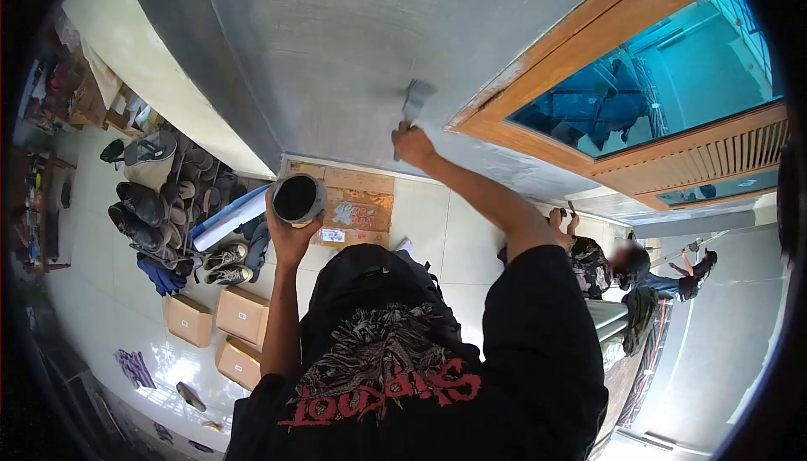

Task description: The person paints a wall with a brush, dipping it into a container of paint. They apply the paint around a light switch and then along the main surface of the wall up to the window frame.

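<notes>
My left hand (292,238) is wrapped round a round container (296,200) with a dark inside, held above the floor near the foot of the wall. My right hand (414,144) grips the handle of a flat brush (418,100), its wide end up against the grey wall (353,49). Dark, uneven patches show on the wall around the brush. The wooden frame (479,116) of a window is just right of the brush.
Flattened cardboard (370,209) lies on the floor by the wall. Shoes on a rack (181,192) and brown boxes (242,316) are at the left. Another person (593,268) is low by the wall at the right, with one more person (672,283) beyond.
</notes>
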### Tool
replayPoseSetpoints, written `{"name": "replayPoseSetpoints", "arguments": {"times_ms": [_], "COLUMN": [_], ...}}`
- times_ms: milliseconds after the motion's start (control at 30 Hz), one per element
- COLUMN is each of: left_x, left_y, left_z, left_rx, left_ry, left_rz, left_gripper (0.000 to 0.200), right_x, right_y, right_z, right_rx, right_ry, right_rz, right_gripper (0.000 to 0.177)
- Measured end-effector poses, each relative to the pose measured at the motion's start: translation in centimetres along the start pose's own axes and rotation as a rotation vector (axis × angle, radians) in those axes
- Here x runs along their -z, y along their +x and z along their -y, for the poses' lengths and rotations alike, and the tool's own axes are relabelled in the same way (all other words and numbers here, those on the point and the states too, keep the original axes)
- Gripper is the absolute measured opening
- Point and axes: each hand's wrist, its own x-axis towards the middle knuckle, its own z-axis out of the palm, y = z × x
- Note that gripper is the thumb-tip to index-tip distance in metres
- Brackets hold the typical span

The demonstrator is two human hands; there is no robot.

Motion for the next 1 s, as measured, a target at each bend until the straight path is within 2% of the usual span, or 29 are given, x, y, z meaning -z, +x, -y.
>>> {"name": "replayPoseSetpoints", "arguments": {"times_ms": [33,100,133,200,233,267,300,333,400,433,467,500,533,600,633,667,733,767,833,867,933,1000], "left_x": [0.1,0.7,1.0,1.2,1.4,1.6,1.8,1.8,2.0,2.1,2.2,2.2,2.0,1.7,1.6,1.4,0.8,0.4,-0.4,-0.4,-0.4,-0.4], "left_y": [-0.3,-0.5,-0.7,-1.1,-1.2,-1.3,-1.5,-1.7,-1.6,-1.6,-1.6,-1.5,-1.3,-1.0,-0.8,-0.5,0.1,0.4,1.1,1.3,1.6,1.6], "left_z": [0.4,0.9,1.0,1.0,1.0,1.0,1.0,0.9,0.7,1.2,1.5,1.6,1.8,2.6,3.6,4.4,4.8,4.2,3.4,3.6,4.4,3.2], "left_rx": [0.001,-0.041,-0.041,-0.011,-0.002,-0.015,-0.027,-0.012,0.018,-0.008,0.000,0.001,0.003,0.023,0.020,0.018,0.042,0.035,0.022,0.018,-0.006,0.008], "left_ry": [0.001,0.106,0.106,0.059,0.055,0.065,0.073,0.067,0.069,0.120,0.116,0.101,0.085,0.073,0.088,0.106,0.076,0.065,0.039,0.042,0.040,0.035], "left_rz": [0.001,0.010,0.008,-0.032,-0.037,-0.046,-0.053,-0.050,-0.040,-0.056,-0.048,-0.050,-0.055,-0.046,-0.049,-0.051,-0.045,-0.048,-0.047,-0.040,-0.003,-0.001], "left_gripper": [0.083,0.083,0.083,0.084,0.084,0.084,0.084,0.084,0.083,0.084,0.084,0.084,0.084,0.085,0.085,0.085,0.084,0.084,0.082,0.082,0.082,0.082], "right_x": [-1.0,-1.8,-1.9,-2.7,-3.4,-3.6,-2.6,-0.3,7.4,11.3,18.3,19.7,24.5,32.0,35.4,39.5,46.1,46.6,47.0,45.4,38.6,31.8], "right_y": [-0.6,-1.1,-1.3,-2.2,-2.1,-2.1,-2.4,-3.2,-4.6,-5.5,-6.6,-7.6,-8.4,-10.4,-11.3,-11.6,-11.8,-11.8,-12.1,-11.9,-11.4,-9.8], "right_z": [0.9,2.7,2.9,2.5,1.5,-0.6,-3.0,-5.4,-9.8,-11.6,-12.1,-15.1,-15.9,-17.9,-20.2,-20.0,-18.6,-18.4,-18.3,-19.1,-21.3,-17.8], "right_rx": [-0.001,0.110,0.112,0.067,-0.047,-0.010,-0.007,0.068,0.156,0.128,0.092,0.165,0.172,0.058,0.118,0.112,-0.015,-0.020,-0.215,-0.223,-0.147,-0.213], "right_ry": [0.001,0.204,0.204,0.266,0.294,0.179,0.094,0.024,-0.061,-0.087,-0.120,-0.164,-0.214,-0.362,-0.540,-0.530,-0.614,-0.609,-0.728,-0.727,-0.735,-0.825], "right_rz": [0.001,0.148,0.148,0.274,0.250,0.226,0.154,-0.044,0.047,0.060,0.125,0.016,-0.038,-0.139,-0.206,-0.389,-0.549,-0.544,-0.523,-0.522,-0.465,-0.170], "right_gripper": [0.019,0.023,0.023,0.027,0.032,0.032,0.018,0.015,0.014,0.015,0.015,0.015,0.014,0.014,0.016,0.015,0.017,0.017,0.023,0.023,0.024,0.029]}}
